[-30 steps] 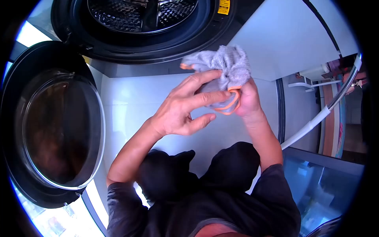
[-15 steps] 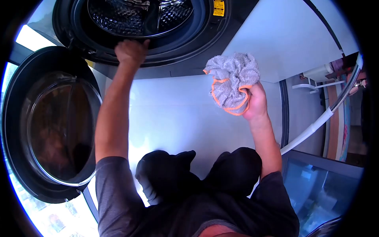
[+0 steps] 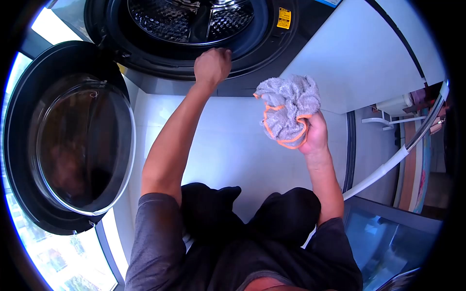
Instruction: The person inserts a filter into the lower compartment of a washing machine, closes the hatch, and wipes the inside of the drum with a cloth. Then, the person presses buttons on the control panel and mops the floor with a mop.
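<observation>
My right hand (image 3: 316, 133) is wrapped round a bunched grey cloth (image 3: 290, 104) with orange edging, held up in front of the washing machine. At the lower rim of the round machine opening (image 3: 179, 65) is my left hand (image 3: 212, 66), its fingers curled over the dark rubber seal. What those fingers hold, if anything, is hidden. Behind the opening shows the metal drum (image 3: 162, 22), with its perforated wall and a dark divider.
The round glass door (image 3: 77, 140) stands open on the left, beside a bright window. A white panel (image 3: 359, 53) is at the upper right. A white and metal tube (image 3: 383, 167) curves down the right side, above a blue glassy surface (image 3: 388, 237). Pale floor lies below.
My left hand has left the cloth, reached up to the machine's rim and then slid right along it. My right hand keeps the cloth, now more bunched.
</observation>
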`<move>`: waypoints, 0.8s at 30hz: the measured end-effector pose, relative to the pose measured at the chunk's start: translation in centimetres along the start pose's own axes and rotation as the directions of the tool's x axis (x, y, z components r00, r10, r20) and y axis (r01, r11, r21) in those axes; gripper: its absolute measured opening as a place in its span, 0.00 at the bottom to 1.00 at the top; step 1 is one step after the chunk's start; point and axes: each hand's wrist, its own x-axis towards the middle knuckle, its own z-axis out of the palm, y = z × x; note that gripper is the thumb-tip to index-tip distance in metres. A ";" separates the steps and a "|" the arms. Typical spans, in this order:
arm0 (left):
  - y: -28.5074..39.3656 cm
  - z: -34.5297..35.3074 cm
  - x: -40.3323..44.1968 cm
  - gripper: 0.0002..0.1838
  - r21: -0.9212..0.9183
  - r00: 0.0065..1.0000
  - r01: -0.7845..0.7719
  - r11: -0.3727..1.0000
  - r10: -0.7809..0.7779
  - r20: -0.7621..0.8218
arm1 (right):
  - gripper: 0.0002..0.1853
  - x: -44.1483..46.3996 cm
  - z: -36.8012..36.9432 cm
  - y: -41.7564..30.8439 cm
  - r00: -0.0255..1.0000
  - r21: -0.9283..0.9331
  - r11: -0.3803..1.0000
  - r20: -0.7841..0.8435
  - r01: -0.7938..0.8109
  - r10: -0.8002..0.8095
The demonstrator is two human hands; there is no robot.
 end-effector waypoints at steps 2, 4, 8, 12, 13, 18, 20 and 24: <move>-0.7 -0.4 -1.4 0.20 -0.226 1.000 0.022 0.974 -0.024 -0.009 | 0.23 0.1 -0.5 0.2 1.000 -0.001 1.000 0.001 -0.010 0.010; -1.7 -0.6 -3.2 0.19 -0.440 0.999 0.038 0.897 -0.051 -0.017 | 0.24 0.4 -0.3 0.1 1.000 -0.003 1.000 0.006 -0.020 0.020; -5.1 -3.1 -8.1 0.22 -0.747 0.970 0.236 0.622 -0.197 0.143 | 0.25 4.3 5.0 -0.2 0.991 -0.267 0.958 0.110 0.105 -0.078; -5.4 -10.8 -13.5 0.24 -0.626 0.940 0.271 0.731 -0.060 0.337 | 0.20 13.9 13.4 1.0 0.839 -0.733 0.408 0.484 0.544 -0.249; -4.5 -13.6 -14.8 0.24 -0.613 0.940 0.233 0.755 -0.013 0.342 | 0.18 16.3 16.0 2.0 0.784 -0.742 0.257 0.567 0.620 -0.255; 1.9 -21.9 -19.5 0.19 -0.696 0.997 0.028 0.717 0.034 0.075 | 0.10 25.9 24.0 13.5 0.521 -0.523 0.055 0.823 0.850 -0.225; 5.0 -22.2 -20.2 0.19 -0.808 0.996 0.086 0.584 -0.034 0.081 | 0.09 26.8 22.7 19.0 0.676 -0.658 0.166 0.694 0.735 -0.247; 8.2 -19.0 -18.4 0.12 -0.939 0.966 0.180 0.292 0.127 0.224 | 0.13 28.6 16.7 18.3 0.549 -0.564 -0.163 0.826 0.810 -0.132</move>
